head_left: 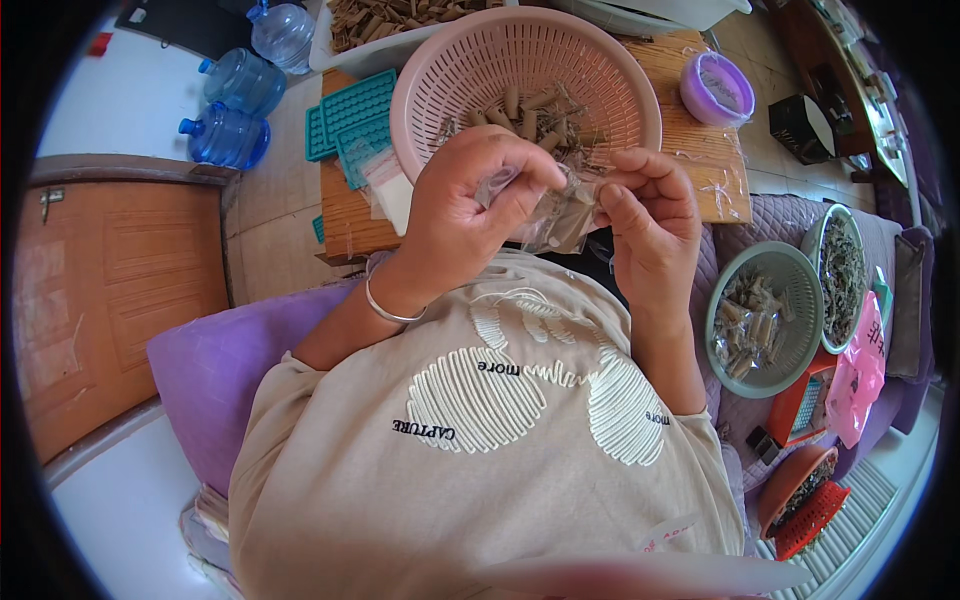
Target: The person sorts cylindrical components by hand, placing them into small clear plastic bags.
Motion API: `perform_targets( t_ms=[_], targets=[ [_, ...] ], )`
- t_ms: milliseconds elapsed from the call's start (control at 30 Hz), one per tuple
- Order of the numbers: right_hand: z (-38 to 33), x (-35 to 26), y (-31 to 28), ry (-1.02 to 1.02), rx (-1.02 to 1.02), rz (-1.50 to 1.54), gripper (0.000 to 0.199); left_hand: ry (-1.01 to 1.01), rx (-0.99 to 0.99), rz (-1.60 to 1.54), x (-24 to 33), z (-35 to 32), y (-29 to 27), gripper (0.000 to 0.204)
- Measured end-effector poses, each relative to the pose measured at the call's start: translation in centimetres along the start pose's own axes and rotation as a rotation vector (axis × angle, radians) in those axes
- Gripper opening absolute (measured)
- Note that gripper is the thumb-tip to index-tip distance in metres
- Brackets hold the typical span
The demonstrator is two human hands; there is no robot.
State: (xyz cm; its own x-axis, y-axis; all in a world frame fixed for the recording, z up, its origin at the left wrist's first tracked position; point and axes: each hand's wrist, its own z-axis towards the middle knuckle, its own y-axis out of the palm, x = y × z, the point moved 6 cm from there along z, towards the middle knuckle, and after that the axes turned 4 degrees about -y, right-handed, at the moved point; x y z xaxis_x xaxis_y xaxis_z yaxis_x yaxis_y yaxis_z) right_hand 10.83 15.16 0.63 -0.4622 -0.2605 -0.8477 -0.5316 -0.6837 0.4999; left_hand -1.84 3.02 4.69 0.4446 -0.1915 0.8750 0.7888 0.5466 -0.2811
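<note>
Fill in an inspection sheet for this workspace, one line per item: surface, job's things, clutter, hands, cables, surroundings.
Surface: small wooden table, crowded.
Job's things: clear plastic bag held between both hands; pink basket of brown stick-like pieces behind it.
Clutter: teal trays, purple lidded tub, green basket of filled packets, orange baskets.
Hands: left hand and right hand both pinch the bag; a bangle sits on the left wrist.
Cables: nothing seen.
Surroundings: blue water bottles, wooden door, purple cushion.
</note>
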Motion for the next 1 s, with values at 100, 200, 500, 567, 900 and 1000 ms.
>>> perform_targets(
  t_ms=[100, 200, 500, 567, 900, 1000],
  targets=[
    [-0.5, 0.3, 0.1, 0.050, 0.000, 0.135, 0.022, 0.040, 0.006, -0.055, 0.5, -0.1, -0.2, 0.010],
    [-0.5, 0.3, 0.4, 0.062, -0.047, 0.240, 0.012, 0.198, -0.066, -0.070, 1.4, 0.2, -0.1, 0.010],
    [0.1, 0.8, 0.1, 0.195, -0.094, 0.291, 0.010, 0.310, -0.214, 0.047, 2.4, 1.1, 0.8, 0.019],
    [0.3, 0.8, -0.2, 0.230, -0.111, 0.215, 0.007, 0.294, -0.232, 0.060, 1.9, 1.0, 0.9, 0.010],
    [0.0, -5.5, -6.5, 0.063, 0.021, -0.331, 0.017, -0.362, -0.108, -0.723, -4.4, 0.2, 2.9, 0.015],
    [-3.6, -12.2, -13.4, 0.132, 0.154, -1.060, 0.023, -0.570, -0.004, -1.188, -6.8, 0.5, 3.2, 0.018]
  ],
)
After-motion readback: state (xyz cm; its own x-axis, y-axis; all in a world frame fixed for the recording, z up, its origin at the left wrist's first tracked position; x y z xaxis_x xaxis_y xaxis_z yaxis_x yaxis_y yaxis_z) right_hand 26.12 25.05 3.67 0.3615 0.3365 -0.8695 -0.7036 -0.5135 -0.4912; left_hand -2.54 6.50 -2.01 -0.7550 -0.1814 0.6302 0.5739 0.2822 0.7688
